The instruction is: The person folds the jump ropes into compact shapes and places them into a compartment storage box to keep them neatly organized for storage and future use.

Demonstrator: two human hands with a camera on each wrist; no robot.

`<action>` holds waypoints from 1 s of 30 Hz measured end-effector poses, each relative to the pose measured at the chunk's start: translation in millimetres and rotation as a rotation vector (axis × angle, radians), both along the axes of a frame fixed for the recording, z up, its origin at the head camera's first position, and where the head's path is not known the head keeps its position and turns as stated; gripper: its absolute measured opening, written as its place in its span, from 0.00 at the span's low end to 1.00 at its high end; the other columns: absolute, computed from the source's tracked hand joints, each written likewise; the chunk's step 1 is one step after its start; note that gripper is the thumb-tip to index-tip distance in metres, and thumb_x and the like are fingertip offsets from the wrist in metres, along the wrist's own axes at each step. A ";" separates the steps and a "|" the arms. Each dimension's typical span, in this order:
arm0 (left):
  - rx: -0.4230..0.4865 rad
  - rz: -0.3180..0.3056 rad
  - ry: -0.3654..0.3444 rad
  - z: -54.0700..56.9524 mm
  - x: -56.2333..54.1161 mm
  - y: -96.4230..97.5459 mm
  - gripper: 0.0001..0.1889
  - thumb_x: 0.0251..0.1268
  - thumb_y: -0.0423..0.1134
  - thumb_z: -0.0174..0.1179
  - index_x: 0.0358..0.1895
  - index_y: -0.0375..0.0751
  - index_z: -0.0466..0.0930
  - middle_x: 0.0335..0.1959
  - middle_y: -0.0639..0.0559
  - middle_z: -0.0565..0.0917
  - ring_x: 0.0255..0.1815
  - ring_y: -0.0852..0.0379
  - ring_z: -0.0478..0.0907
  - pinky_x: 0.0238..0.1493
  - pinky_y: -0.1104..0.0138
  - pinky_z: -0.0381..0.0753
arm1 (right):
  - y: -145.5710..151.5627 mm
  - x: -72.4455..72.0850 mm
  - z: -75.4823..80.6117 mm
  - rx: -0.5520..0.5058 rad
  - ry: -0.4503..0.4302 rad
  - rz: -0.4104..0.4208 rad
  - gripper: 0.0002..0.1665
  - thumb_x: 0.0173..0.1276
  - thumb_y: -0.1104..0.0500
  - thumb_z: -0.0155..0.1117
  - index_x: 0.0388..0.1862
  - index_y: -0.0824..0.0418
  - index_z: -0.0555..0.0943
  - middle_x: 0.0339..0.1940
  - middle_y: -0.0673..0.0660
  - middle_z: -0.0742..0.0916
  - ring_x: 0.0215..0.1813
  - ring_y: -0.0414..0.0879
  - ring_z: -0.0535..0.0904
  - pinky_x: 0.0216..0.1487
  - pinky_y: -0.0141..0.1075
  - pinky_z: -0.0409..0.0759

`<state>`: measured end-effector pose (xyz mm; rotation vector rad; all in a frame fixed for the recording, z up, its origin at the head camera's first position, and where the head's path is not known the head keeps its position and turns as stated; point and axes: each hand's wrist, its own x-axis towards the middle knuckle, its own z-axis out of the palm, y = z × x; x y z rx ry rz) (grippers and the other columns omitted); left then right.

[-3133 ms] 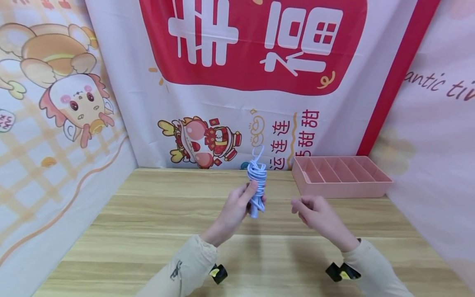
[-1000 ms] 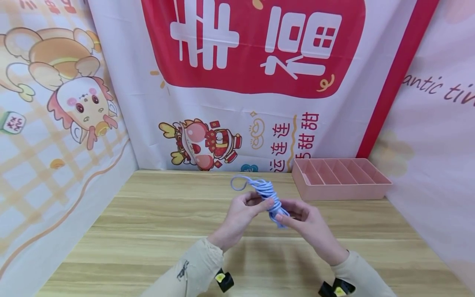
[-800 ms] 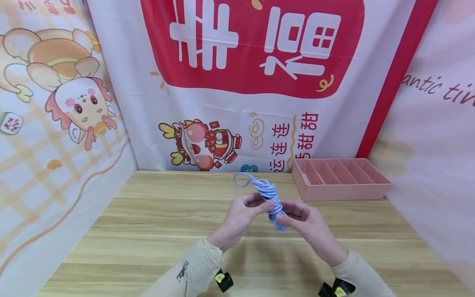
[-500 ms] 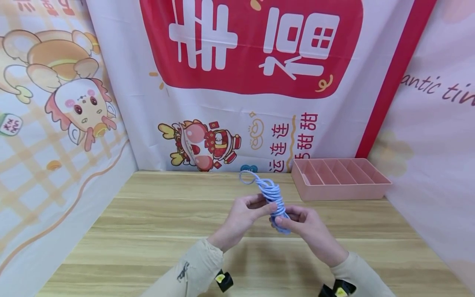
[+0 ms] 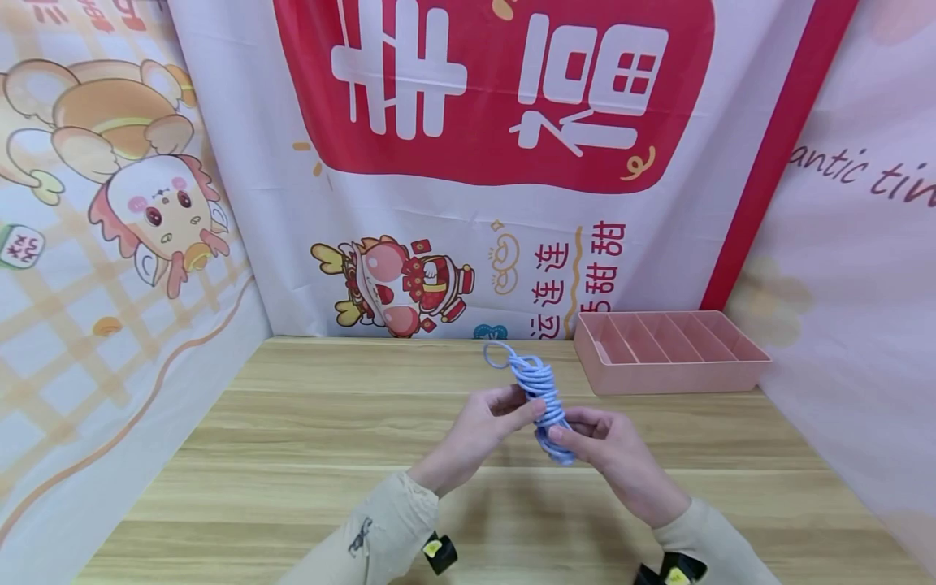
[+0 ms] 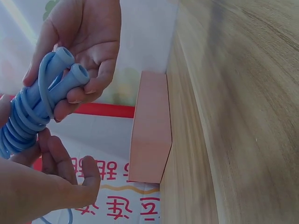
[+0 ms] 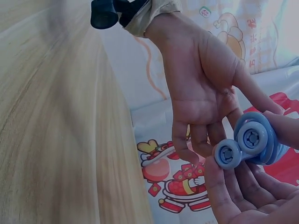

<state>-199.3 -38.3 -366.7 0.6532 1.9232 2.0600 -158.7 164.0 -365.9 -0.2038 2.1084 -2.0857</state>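
A light-blue jump rope (image 5: 537,383), wound into a tight bundle, is held above the table, tilted with its loose loop toward the upper left. My left hand (image 5: 478,426) grips the wound middle between thumb and fingers. At the lower right end my right hand (image 5: 617,455) pinches the bundle, thumb in front. The left wrist view shows two handles (image 6: 67,86) lying side by side, cord wrapped round them, between the right thumb and fingers. From the right wrist, the round handle ends (image 7: 229,154) point at the camera.
A pink divided organizer box (image 5: 676,378) stands at the back right of the wooden table (image 5: 329,422), against the wall. Printed cloths (image 5: 468,195) hang at the back and both sides. Black wrist cameras (image 5: 440,552) sit at the sleeves.
Three seconds ago only my left hand held the jump rope, nearly upright, with my right hand apart. My right hand has since taken its handle end; lately the bundle turned steeper and its loop moved right.
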 end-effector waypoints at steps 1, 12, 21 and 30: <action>-0.005 0.003 -0.001 -0.1 0.0 0.3 0.21 0.65 0.51 0.66 0.56 0.44 0.82 0.49 0.52 0.85 0.54 0.54 0.79 0.59 0.57 0.72 | -0.2 0.0 -0.6 -0.001 0.003 -0.005 0.29 0.67 0.55 0.70 0.58 0.73 0.76 0.47 0.62 0.86 0.49 0.51 0.83 0.50 0.42 0.80; -0.039 0.043 -0.022 -0.1 0.7 -1.8 0.24 0.67 0.51 0.64 0.60 0.40 0.79 0.53 0.51 0.83 0.55 0.54 0.78 0.57 0.56 0.74 | -4.0 1.9 -2.5 -0.036 0.027 -0.112 0.27 0.68 0.58 0.68 0.57 0.76 0.76 0.45 0.63 0.87 0.47 0.50 0.84 0.49 0.40 0.79; -0.093 0.151 -0.002 -5.5 -2.8 -11.6 0.27 0.67 0.53 0.63 0.61 0.38 0.78 0.53 0.49 0.82 0.54 0.53 0.78 0.56 0.58 0.75 | 9.2 -4.4 -3.0 0.010 0.009 -0.242 0.30 0.66 0.54 0.71 0.58 0.74 0.76 0.46 0.61 0.87 0.45 0.49 0.84 0.47 0.40 0.80; -0.125 0.244 0.066 -8.5 -3.9 -25.5 0.27 0.64 0.53 0.66 0.60 0.40 0.78 0.49 0.51 0.83 0.52 0.54 0.78 0.55 0.59 0.76 | 31.4 -9.8 2.4 0.025 0.068 -0.281 0.32 0.67 0.52 0.69 0.59 0.76 0.75 0.44 0.58 0.87 0.43 0.46 0.84 0.47 0.37 0.81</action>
